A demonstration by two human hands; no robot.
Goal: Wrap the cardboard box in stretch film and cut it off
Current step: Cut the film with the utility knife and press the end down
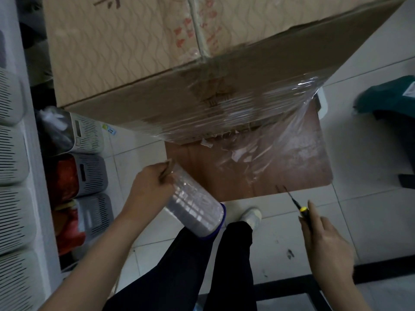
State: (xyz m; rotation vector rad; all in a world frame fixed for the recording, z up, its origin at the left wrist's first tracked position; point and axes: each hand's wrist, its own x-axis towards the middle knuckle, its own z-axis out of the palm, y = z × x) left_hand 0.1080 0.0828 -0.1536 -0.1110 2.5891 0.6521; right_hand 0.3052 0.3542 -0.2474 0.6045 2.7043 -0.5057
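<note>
A large cardboard box (139, 52) stands on a small brown table (280, 176), its lower front side covered in clear stretch film (235, 108). A loose sheet of film (276, 144) hangs from the box's right corner down over the table toward the roll. My left hand (150, 187) grips the top end of the stretch film roll (195, 205), which tilts down to the right. My right hand (325, 241) holds a utility knife (299, 207) with a yellow-and-black handle, its blade pointing up-left near the table's front edge.
Slatted plastic storage baskets (89, 153) with red and dark contents are stacked at the left. My legs and a white shoe (251, 216) stand on the white tiled floor. A dark green object (390, 95) lies at the right, and a black frame (292, 288) runs below.
</note>
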